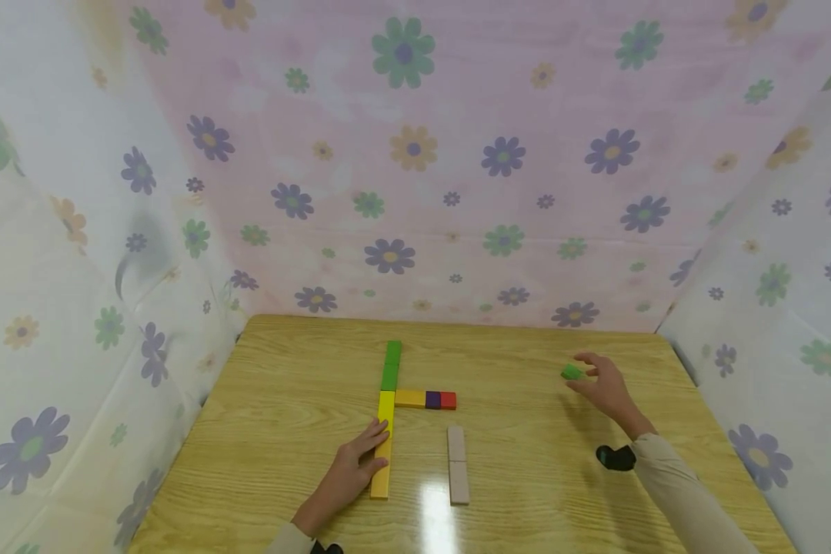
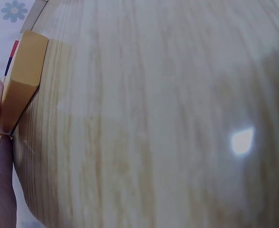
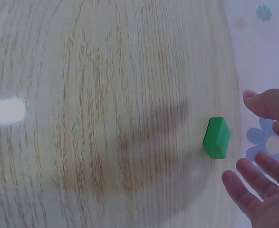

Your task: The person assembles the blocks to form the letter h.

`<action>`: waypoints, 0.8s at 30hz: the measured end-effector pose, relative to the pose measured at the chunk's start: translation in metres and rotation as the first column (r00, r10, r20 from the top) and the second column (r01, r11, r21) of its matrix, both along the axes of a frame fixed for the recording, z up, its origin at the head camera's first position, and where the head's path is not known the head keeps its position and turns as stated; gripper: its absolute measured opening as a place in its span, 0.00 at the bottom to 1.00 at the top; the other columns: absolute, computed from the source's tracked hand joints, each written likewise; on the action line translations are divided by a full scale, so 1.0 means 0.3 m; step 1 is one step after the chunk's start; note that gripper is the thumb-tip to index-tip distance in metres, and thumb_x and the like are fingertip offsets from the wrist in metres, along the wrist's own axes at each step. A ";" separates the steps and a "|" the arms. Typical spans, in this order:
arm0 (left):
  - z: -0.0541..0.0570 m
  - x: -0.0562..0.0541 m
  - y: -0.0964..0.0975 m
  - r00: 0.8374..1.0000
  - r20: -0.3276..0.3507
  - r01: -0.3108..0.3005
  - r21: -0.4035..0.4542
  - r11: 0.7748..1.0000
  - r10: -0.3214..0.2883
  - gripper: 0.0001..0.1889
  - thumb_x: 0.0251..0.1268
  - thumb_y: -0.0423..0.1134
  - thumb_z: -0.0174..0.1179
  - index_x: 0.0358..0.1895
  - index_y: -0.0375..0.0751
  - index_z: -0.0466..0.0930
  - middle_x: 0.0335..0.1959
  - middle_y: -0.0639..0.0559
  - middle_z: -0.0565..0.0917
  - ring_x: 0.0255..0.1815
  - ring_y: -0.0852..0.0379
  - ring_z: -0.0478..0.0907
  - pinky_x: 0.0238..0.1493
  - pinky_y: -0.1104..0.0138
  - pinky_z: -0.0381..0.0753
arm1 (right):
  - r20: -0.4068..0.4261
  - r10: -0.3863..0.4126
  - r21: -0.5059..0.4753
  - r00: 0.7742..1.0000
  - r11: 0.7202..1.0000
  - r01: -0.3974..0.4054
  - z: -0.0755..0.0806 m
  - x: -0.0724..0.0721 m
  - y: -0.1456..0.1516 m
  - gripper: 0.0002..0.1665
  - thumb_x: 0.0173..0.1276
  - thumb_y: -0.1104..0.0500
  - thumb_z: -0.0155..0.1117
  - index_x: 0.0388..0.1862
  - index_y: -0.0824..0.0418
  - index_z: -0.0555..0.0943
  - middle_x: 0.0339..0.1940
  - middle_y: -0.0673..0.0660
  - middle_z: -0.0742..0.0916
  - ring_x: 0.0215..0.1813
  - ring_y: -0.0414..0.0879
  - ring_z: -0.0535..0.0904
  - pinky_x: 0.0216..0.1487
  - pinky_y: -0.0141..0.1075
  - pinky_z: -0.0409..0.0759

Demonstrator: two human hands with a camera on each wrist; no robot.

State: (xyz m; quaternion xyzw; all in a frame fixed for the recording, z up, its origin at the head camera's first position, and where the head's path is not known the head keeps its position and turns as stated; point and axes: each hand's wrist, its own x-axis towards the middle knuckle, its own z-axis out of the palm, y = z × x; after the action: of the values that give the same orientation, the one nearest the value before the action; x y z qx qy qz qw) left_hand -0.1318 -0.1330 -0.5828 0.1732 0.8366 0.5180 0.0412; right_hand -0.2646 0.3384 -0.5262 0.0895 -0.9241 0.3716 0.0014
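A small green block [image 1: 572, 372] lies on the right part of the table. My right hand [image 1: 605, 391] is over it with thumb and fingers apart; in the right wrist view a gap shows between the fingertips [image 3: 234, 183] and the green block [image 3: 216, 137]. My left hand [image 1: 348, 467] rests its fingers on a column of yellow blocks [image 1: 385, 408], thumb along the near part. Two green blocks [image 1: 391, 365] continue this column at its far end. Sideways from it runs an orange-yellow block [image 1: 410, 398], then a dark purple cube [image 1: 432, 400] and a red cube [image 1: 448, 400].
Two pale wooden blocks [image 1: 458, 465] lie end to end to the right of the column. Flowered sheets [image 1: 415, 192] hang behind and on both sides of the wood-grain table [image 1: 305, 385]. A black wrist camera [image 1: 616, 458] sits by the right sleeve.
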 end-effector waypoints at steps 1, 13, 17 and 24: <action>-0.013 -0.003 -0.004 1.000 -0.003 0.003 0.000 1.000 -0.003 0.25 0.65 0.32 0.58 0.65 0.30 0.68 0.70 0.45 0.64 0.73 0.44 0.53 0.67 0.57 0.60 | 0.008 -0.006 0.000 1.000 1.000 0.006 -0.003 -0.001 0.003 0.33 0.65 0.61 0.65 0.64 0.73 0.66 0.61 0.78 0.67 0.55 0.74 0.69 0.45 0.60 0.76; -0.057 -0.009 -0.013 1.000 -0.026 0.009 0.013 1.000 -0.009 0.26 0.66 0.36 0.58 0.65 0.33 0.68 0.70 0.46 0.64 0.72 0.43 0.53 0.66 0.58 0.62 | 0.042 -0.085 -0.110 0.996 0.990 0.089 -0.096 -0.037 0.031 0.34 0.64 0.63 0.66 0.64 0.75 0.65 0.58 0.79 0.68 0.52 0.71 0.74 0.40 0.48 0.82; -0.051 -0.008 -0.013 1.000 -0.009 0.002 0.018 1.000 -0.002 0.25 0.65 0.35 0.59 0.65 0.34 0.68 0.70 0.47 0.63 0.73 0.44 0.53 0.66 0.53 0.61 | 0.048 -0.112 -0.143 0.993 0.983 0.118 -0.123 -0.048 0.024 0.31 0.64 0.65 0.64 0.62 0.76 0.66 0.56 0.77 0.71 0.51 0.69 0.74 0.38 0.40 0.81; -0.044 -0.010 -0.015 1.000 -0.003 -0.004 -0.006 1.000 0.004 0.25 0.66 0.35 0.58 0.65 0.32 0.68 0.70 0.49 0.64 0.73 0.48 0.53 0.67 0.55 0.59 | 0.022 -0.202 -0.127 0.979 0.971 0.203 -0.175 -0.057 0.013 0.20 0.62 0.68 0.65 0.52 0.76 0.75 0.48 0.75 0.78 0.46 0.65 0.78 0.30 0.31 0.80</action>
State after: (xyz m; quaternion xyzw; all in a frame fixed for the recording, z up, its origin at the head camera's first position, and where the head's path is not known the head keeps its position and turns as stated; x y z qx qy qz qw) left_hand -0.1347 -0.1375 -0.5961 0.1723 0.8386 0.5153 0.0395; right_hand -0.2818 0.3423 -0.5787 -0.0074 -0.9025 0.4286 0.0412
